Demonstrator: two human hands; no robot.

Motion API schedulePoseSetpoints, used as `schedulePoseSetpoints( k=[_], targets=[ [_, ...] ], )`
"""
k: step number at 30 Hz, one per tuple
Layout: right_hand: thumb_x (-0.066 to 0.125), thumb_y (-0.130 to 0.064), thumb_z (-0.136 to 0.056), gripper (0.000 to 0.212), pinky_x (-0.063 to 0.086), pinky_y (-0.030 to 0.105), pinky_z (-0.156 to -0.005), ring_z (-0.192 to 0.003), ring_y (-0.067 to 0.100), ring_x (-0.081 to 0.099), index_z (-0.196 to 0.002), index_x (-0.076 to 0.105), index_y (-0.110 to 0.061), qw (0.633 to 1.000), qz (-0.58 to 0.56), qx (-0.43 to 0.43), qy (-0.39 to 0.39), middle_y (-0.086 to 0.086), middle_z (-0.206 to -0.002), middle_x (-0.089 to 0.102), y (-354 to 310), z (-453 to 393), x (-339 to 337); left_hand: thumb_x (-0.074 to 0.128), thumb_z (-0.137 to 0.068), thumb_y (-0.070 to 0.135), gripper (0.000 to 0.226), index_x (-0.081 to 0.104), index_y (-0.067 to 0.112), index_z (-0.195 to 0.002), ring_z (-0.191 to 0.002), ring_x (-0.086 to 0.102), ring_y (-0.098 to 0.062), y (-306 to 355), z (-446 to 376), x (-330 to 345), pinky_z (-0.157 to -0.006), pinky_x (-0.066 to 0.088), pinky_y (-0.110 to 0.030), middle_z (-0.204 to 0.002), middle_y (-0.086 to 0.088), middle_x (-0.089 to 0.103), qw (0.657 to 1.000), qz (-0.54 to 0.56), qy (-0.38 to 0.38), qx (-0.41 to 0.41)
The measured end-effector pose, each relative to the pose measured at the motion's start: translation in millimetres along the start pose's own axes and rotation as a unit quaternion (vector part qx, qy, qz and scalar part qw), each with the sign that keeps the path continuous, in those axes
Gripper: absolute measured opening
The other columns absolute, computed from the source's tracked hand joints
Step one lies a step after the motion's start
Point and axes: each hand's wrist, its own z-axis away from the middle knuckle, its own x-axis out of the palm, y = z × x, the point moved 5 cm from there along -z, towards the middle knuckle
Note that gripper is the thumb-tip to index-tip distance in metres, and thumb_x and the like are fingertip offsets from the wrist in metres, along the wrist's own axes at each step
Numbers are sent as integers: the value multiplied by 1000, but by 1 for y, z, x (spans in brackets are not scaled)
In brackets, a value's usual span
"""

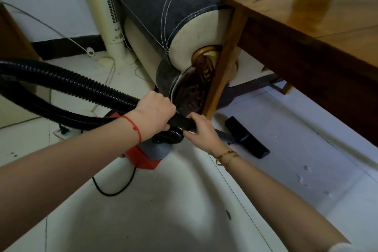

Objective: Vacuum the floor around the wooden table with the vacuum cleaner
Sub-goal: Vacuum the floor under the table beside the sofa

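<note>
The left hand (155, 111) was wrapped around the black wand (182, 123) where the ribbed hose (81, 86) joined it, and the right hand (201, 132) pinched the same wand just below — both grasping it. Directly beneath the grip sat the red-and-grey vacuum cleaner (151, 153) on the pale floor (163, 210). Right of the hands, the floor nozzle (246, 137) lay flat near the wooden table (296, 26) leg — a sofa arm (163, 12) behind.
</note>
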Motion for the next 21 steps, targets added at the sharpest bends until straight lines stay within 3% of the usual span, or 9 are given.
schedulePoseSetpoints(
  k=[5, 11, 15, 21],
  targets=[
    [64, -19, -74, 20, 31, 25, -62, -76, 13, 47, -84, 46, -22, 999, 12, 24, 20, -6, -80, 50, 13, 3, 3, 55, -91, 36, 27, 57, 18, -111, -98, 62, -21, 21, -15, 16, -70, 37, -30, -106, -1, 64, 999, 33, 24, -21],
    [60, -19, -81, 18, 43, 31, -70, -79, 15, 45, -91, 45, -21, 992, 112, 48, -5, -1, -87, 50, 45, 8, -9, 53, -93, 32, 22, 56, 16, -108, -91, 65, -19, 40, -42, 23, -64, 37, -28, -100, 1, 65, 997, 38, 72, -11],
    [56, -12, -85, 18, 45, 39, -68, -76, 23, 49, -99, 45, -10, 983, 172, 59, -15, 9, -91, 54, 63, 9, -19, 51, -95, 30, 20, 57, 17, -110, -90, 65, -18, 55, -65, 25, -65, 38, -28, -100, 1, 65, 996, 33, 85, 2],
    [56, -9, -88, 14, 28, 21, -66, -79, 22, 52, -101, 49, -6, 978, 184, 90, -34, 14, -95, 59, 88, 2, -33, 53, -95, 26, 20, 58, 17, -112, -93, 65, -19, 72, -105, 37, -67, 40, -30, -102, 1, 65, 994, 74, 75, -8]
  ],
)
